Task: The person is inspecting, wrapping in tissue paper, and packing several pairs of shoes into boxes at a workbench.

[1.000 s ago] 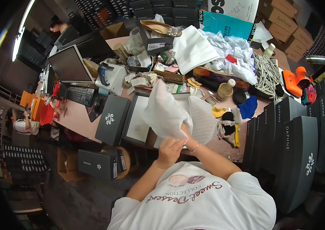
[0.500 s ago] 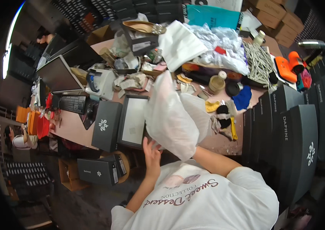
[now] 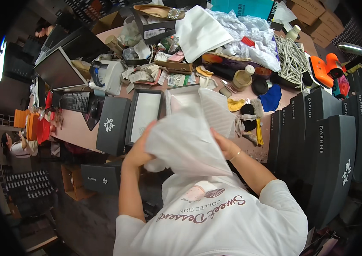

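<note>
A thin sheet of white tissue paper (image 3: pixel 181 138) spreads between my two hands, close in front of my body. My left hand (image 3: pixel 140 149) is closed on its left edge, with the fingertips partly covered by the paper. My right hand (image 3: pixel 226 144) holds the right edge, its thumb along the sheet and most fingers behind it. Just beyond lies an open shoebox (image 3: pixel 181 91) lined with more tissue paper (image 3: pixel 218 109), its inside half hidden by the sheet. Left of that, a dark box tray with a pale inside (image 3: pixel 144 117) lies beside a closed dark shoebox (image 3: pixel 112 126).
Tall stacks of dark shoeboxes (image 3: pixel 334 162) wall off the right side. At the back of the table are a boxed beige shoe (image 3: pixel 157 12), crumpled plastic (image 3: pixel 253 38), white cords (image 3: pixel 291 59) and a bottle (image 3: pixel 243 77). A label printer (image 3: pixel 106 77) and keyboard (image 3: pixel 75 102) stand left.
The white tissue paper has come down toward my body and spread sideways. My left hand has moved from the box tray's near edge onto the paper. My right hand now shows at its right side.
</note>
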The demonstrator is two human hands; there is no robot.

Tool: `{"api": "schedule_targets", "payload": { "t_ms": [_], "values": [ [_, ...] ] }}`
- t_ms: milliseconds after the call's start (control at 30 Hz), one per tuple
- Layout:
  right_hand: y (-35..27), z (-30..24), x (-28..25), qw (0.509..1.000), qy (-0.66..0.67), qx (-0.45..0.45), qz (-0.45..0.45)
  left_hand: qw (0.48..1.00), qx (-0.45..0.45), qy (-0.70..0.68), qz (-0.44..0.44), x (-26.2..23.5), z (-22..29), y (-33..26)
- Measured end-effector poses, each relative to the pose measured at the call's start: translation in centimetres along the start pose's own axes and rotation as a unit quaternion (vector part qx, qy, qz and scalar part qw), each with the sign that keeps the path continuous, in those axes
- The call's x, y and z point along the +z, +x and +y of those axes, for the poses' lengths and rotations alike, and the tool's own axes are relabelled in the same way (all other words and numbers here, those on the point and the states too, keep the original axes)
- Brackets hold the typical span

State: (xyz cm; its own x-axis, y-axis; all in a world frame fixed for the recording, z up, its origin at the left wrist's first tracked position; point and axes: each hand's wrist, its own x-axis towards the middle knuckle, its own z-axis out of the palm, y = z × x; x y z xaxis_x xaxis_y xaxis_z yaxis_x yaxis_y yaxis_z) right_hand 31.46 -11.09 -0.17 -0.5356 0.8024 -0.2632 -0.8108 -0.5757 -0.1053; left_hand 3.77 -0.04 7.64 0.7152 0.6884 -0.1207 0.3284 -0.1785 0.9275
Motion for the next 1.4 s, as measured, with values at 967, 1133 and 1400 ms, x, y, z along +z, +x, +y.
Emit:
{"api": "schedule_targets", "payload": {
  "t_ms": [967, 1133, 1400],
  "values": [
    [13.1, 4.8, -12.5, 0.559, -0.75, -0.168, 0.311, 0.905, -0.09, -0.207, 0.36, 11.7, -12.5, -2.1],
    [14.5, 6.2, -19.7, 0.45, -0.794, -0.403, 0.065, 0.915, 0.183, 0.319, 0.164, 11.9, -4.5, 1.3],
    [-3.6, -0.4, -4.6, 0.324, -0.808, -0.249, 0.424, 0.94, 0.044, 0.276, 0.197, 9.2, -10.1, 2.2]
  ]
}}
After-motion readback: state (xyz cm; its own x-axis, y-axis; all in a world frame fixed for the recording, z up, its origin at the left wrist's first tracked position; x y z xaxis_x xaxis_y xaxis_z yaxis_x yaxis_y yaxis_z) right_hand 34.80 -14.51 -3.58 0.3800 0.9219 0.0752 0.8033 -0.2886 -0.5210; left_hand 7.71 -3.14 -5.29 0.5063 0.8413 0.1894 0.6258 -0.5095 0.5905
